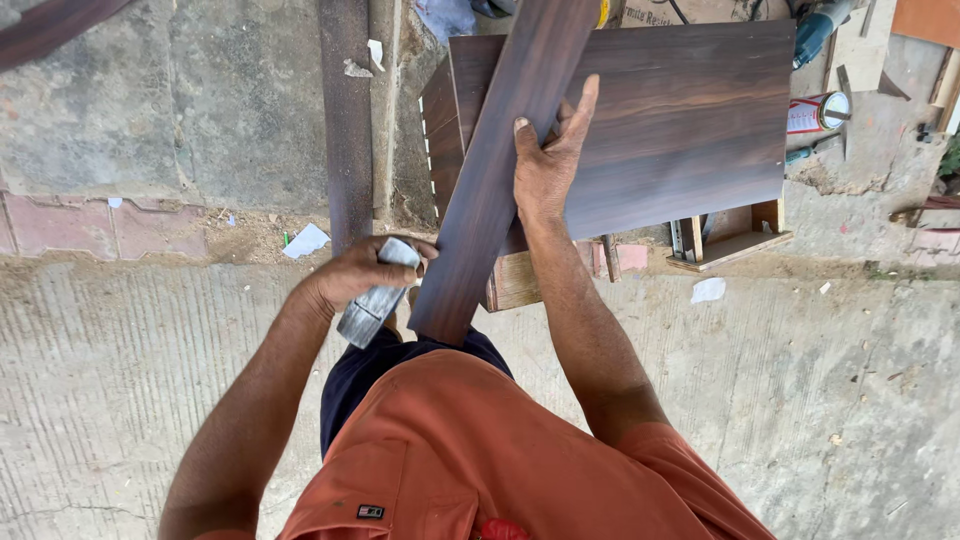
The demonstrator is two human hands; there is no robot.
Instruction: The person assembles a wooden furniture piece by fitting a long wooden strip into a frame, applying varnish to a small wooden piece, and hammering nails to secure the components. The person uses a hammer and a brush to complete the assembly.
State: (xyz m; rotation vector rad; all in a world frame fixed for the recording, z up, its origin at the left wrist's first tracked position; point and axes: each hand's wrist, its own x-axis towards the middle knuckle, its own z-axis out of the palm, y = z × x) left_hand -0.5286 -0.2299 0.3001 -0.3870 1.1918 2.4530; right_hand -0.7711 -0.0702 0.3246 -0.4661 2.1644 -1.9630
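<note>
Over a rough concrete floor (840, 400), the person in the orange shirt (480, 460) leans above a long dark wood-grain plank (500, 160) that runs at a slant from near the waist up past the top edge of the view. The right hand (548, 165) lies on the plank partway along it, fingers curled round its right edge and the thumb stretched up along the face, so it grips the plank. The left hand (365, 270) is closed around a small grey block (375, 300), held just beside the lower left edge of the plank; whether the block touches the wood I cannot tell. Behind the plank sits a wide dark wood-grain panel (690, 110), resting on a pale wooden frame (730, 240) whose edges show below it. A narrow dark strip (348, 120) lies on the ground to the left, running away toward the top. Scraps of white paper (306, 240) lie on the dirt near it, and a can with a red and white label (818, 112) lies beside the panel's right edge.
</note>
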